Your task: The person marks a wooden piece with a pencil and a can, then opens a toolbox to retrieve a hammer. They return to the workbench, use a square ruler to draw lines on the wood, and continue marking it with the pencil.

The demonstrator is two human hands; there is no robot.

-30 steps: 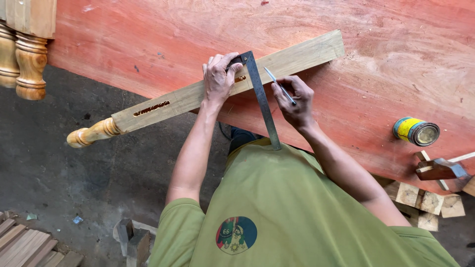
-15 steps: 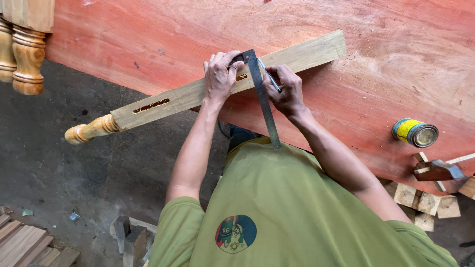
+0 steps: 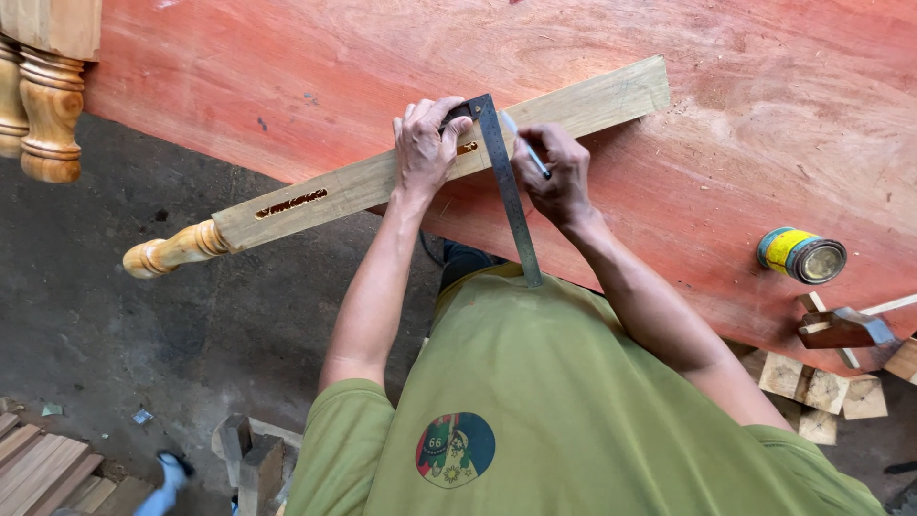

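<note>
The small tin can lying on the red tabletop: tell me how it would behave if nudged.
The tin can lies on its side, so it would likely roll. Its rigid metal wall probably won't dent from a push.

wooden post (image 3: pixel 382 177) lying across the bench top (image 3: pixel 764 115), metal square (image 3: pixel 506 182) laid over the post, can (image 3: pixel 800 255) to the right, wood blocks (image 3: pixel 821 387) beyond the bench edge

Small yellow and blue can (image 3: pixel 800 255) lying on red board (image 3: pixel 764 115), wooden mallet (image 3: pixel 845 328) below can, offcut blocks (image 3: pixel 812 382) under mallet, turned legs (image 3: pixel 43 105) far left of can
</note>
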